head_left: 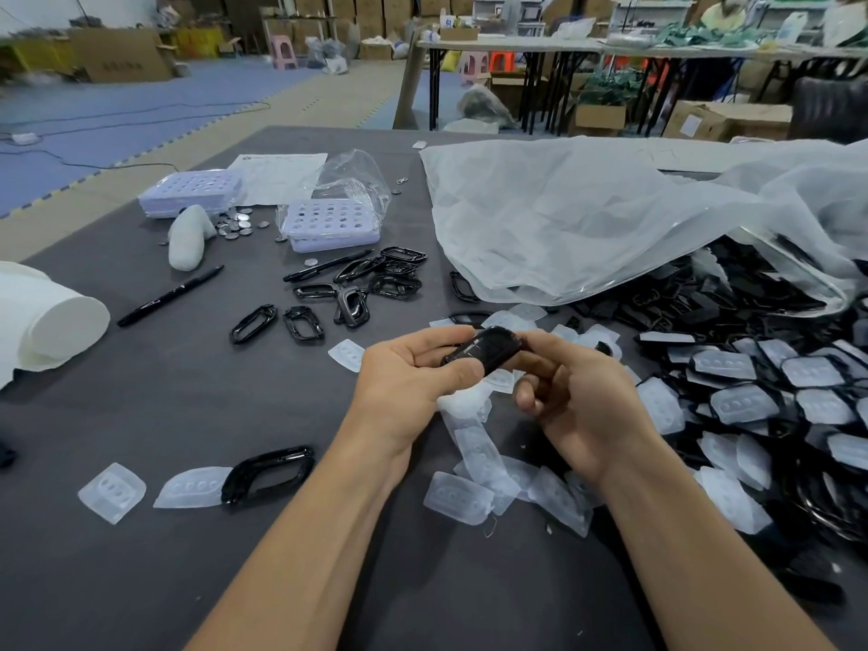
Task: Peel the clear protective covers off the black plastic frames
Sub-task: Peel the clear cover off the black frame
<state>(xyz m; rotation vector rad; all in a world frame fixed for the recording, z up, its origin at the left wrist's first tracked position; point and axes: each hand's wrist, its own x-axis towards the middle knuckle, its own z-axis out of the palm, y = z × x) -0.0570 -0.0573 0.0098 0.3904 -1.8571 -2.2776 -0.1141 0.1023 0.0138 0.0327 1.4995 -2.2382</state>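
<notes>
A black plastic frame (488, 350) is held between both hands above the middle of the grey table (141, 397). My left hand (413, 373) grips its left end with thumb on top. My right hand (573, 392) holds its right end with curled fingers. Whether a clear cover is still on it I cannot tell. Several loose clear covers (474, 462) lie under and in front of the hands. A big heap of covered black frames (761, 392) fills the right side. Several bare black frames (357, 288) lie farther back, and one (267, 474) sits near left beside two covers.
A large translucent plastic bag (610, 213) spills the frames at back right. Two lilac trays (329, 223) with holes, coin cells (237, 223), two black pens (171, 296), a white glove-like lump (188, 237) and a white paper roll (47, 321) occupy the left and back.
</notes>
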